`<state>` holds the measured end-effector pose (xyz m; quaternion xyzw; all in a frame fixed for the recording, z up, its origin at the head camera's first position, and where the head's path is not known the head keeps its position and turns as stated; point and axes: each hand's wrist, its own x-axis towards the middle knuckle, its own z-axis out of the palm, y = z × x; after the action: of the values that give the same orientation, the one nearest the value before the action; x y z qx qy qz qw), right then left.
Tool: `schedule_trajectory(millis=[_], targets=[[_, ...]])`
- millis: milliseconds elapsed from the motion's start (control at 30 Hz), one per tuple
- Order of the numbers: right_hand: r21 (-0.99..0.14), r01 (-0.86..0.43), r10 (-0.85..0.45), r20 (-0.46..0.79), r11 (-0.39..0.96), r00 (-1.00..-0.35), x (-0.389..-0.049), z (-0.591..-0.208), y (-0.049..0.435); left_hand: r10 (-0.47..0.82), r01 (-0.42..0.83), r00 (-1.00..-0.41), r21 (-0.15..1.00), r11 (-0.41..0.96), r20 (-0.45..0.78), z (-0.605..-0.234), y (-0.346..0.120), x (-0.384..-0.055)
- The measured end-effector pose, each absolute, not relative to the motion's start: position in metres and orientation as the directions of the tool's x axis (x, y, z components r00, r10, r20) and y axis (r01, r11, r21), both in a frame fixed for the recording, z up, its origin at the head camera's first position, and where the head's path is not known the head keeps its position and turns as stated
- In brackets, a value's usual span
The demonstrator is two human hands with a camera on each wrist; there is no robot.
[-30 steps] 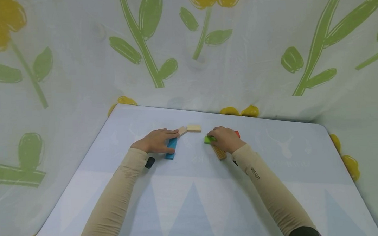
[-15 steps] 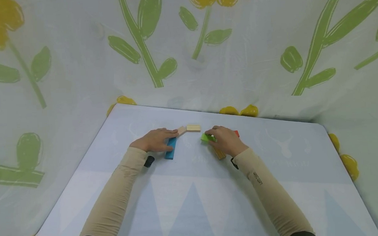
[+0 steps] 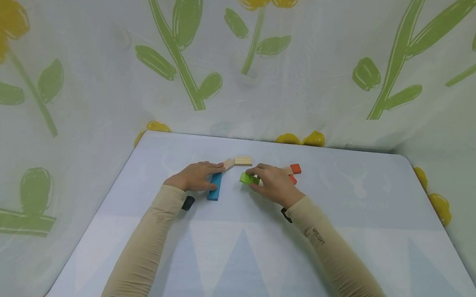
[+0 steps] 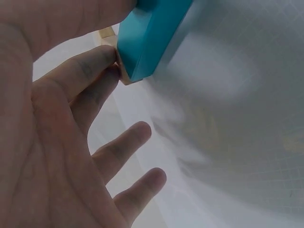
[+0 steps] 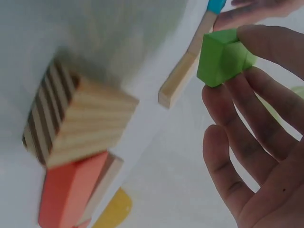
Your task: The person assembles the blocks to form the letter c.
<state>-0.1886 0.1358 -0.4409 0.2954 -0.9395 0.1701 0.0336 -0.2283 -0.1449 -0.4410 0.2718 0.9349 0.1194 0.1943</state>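
My left hand [image 3: 195, 177] lies flat with straight fingers on the near end of a blue block [image 3: 215, 187] and its fingertips touch a slanted pale wooden block [image 3: 229, 165]. The left wrist view shows the blue block [image 4: 152, 33] over the open palm [image 4: 61, 142]. My right hand [image 3: 272, 184] pinches a small green block [image 3: 247, 178] just right of the blue one. In the right wrist view the green block [image 5: 222, 57] sits between thumb and fingertips [image 5: 256, 85].
A second pale block [image 3: 243, 161] lies behind the hands. Two red blocks [image 3: 295, 168] lie to the right of my right hand. A striped wooden block [image 5: 76, 123] shows beside a red one [image 5: 71, 190]. Flowered cloth [image 3: 234, 69] walls the pale blue table [image 3: 242, 254].
My right hand has moved left with the green block, toward the blue block, uncovering the red blocks. My left hand has stayed where it was.
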Motion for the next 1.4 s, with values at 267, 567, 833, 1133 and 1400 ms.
schedule_trajectory(millis=[267, 567, 833, 1133, 1400], targets=[[-0.284, -0.611, -0.59, 0.167, 0.739, -0.79, -0.175, -0.454, 0.112, 0.544, 0.455, -0.779, 0.315, 0.833, -0.313, -0.44, -0.144, -0.228], [-0.333, -0.63, -0.645, 0.079, 0.702, -0.76, -0.162, -0.457, 0.087, 0.561, 0.475, -0.771, 0.316, 0.821, -0.302, -0.44, -0.145, -0.227], [-0.306, -0.64, -0.668, 0.017, 0.705, -0.744, -0.157, -0.462, 0.074, 0.574, 0.488, -0.764, 0.32, 0.812, -0.294, -0.441, -0.144, -0.227], [-0.32, -0.626, -0.665, -0.013, 0.711, -0.747, -0.153, -0.461, 0.077, 0.566, 0.479, -0.768, 0.315, 0.819, -0.301, -0.439, -0.143, -0.227], [-0.416, -0.641, -0.719, -0.046, 0.645, -0.693, -0.147, -0.459, 0.079, 0.571, 0.48, -0.763, 0.327, 0.814, -0.302, -0.436, -0.143, -0.227]])
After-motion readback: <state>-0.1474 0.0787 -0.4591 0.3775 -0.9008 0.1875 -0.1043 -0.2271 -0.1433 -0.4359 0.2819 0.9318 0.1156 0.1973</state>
